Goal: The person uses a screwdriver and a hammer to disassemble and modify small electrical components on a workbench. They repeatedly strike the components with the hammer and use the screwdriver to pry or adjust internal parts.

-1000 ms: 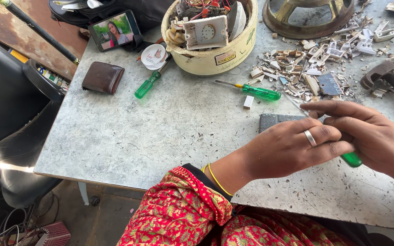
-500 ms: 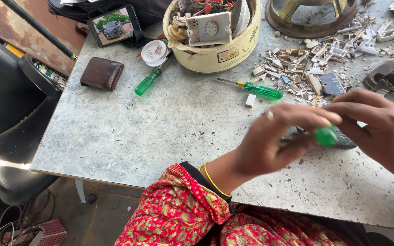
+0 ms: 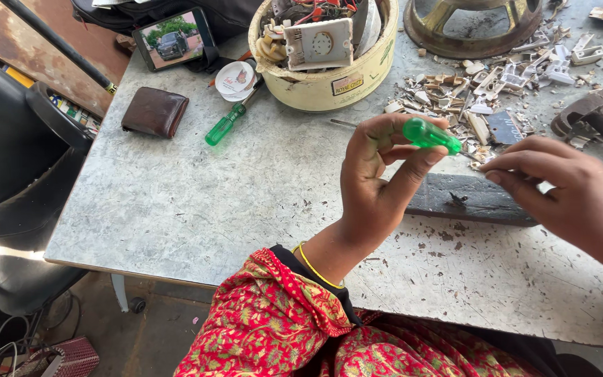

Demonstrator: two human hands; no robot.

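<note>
Screwdriver work sits in the middle of a big grey worktop [image 3: 197, 209], scratched and speckled, where I begin with the largest things. At its far edge stands a round cream tub [image 3: 329, 87] crammed with switch plates and wiring, and to the right of it a brass-coloured ring frame [image 3: 472, 35]. A litter of broken white plastic bits [image 3: 497, 87] spreads between the tub and my hands. Nearer me a dark flat slab [image 3: 476, 199] lies on the worktop, just under and between my two hands. My left forearm comes up from a red flowered sleeve [image 3: 273, 328], a thin yellow bangle at the wrist, and my left hand [image 3: 378, 178] is raised off the table, palm turned toward me, thumb and fingers pinched together on the green-handled screwdriver [image 3: 430, 135]; its handle points right and its thin shaft pokes out left behind my fingers. My right hand [image 3: 567, 195] comes in from the right, held above the slab, fingers drawn together with their tips near the handle's end, not touching it; whether they hold something small I cannot tell. Farther left lie a phone [image 3: 172, 38] with its screen lit, a brown wallet [image 3: 155, 112], and a second green screwdriver [image 3: 226, 126] beside a small round lid [image 3: 235, 77].
</note>
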